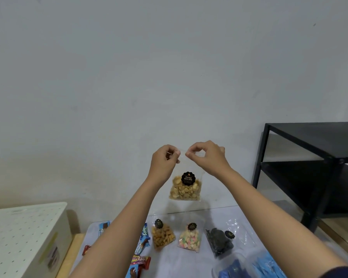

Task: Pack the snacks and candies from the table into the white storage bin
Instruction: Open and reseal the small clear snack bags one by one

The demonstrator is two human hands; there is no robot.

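Observation:
Both hands hold a clear bag of tan peanuts (185,190) with a black round label up in the air above the table. My left hand (164,160) pinches the bag's top left corner and my right hand (206,156) pinches the top right. On the table below lie a bag of brown nuts (162,236), a bag of pastel candies (190,239), a bag of dark snacks (219,242), a blue Kalpa wafer pack (144,238) and red chocolate bars (140,261). The white storage bin (18,237) stands at the left with its perforated lid on.
A black metal shelf (313,167) stands at the right against the wall. Blue wrapped items (247,267) under clear plastic lie at the table's front right. The table carries a pale cloth (219,215). A small red candy (86,250) lies near the left edge.

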